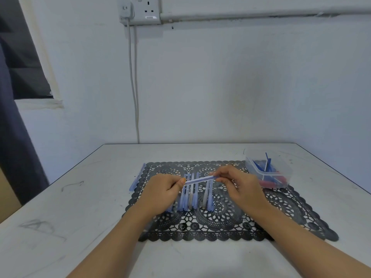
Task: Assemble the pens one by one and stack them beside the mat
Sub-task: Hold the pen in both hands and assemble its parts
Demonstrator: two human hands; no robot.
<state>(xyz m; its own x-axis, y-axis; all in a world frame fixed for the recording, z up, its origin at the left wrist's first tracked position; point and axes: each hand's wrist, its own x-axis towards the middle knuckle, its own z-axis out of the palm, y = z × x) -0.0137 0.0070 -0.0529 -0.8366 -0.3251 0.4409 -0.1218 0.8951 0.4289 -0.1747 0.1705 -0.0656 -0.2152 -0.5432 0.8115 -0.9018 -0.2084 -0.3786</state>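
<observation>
Both hands are raised just above the middle of a black lace-patterned mat (pixel 285 215), sharing one pale blue pen (pixel 200 179) between them. The left hand (pixel 164 194) has its fingers curled, and its thumb and fingertips pinch the pen's left end. The right hand (pixel 239 185) pinches the other end in the same way, fingers bent inward toward the thumb. The pen lies nearly level, its right end a little higher and farther from the camera.

Under the held pen, a row of pen bodies (pixel 192 197) lies on the mat, side by side and pointing away from the person. They are pale blue and grey (whether they are complete pens or only barrels cannot be told from here). The left hand hides part of the row.

Just off the mat's left edge, two pale blue pens (pixel 137 180) lie on the white tabletop (pixel 80 207), roughly parallel to that edge and close against it.

At the mat's far right corner stands a clear plastic container (pixel 286 167), overlapping the corner. Inside are thin blue sticks, some leaning upright, and red and blue pieces at the bottom.

On the wall behind, a double socket (pixel 149 10) has a plug in its left side, and a white cable (pixel 133 87) hangs down behind the tabletop.
</observation>
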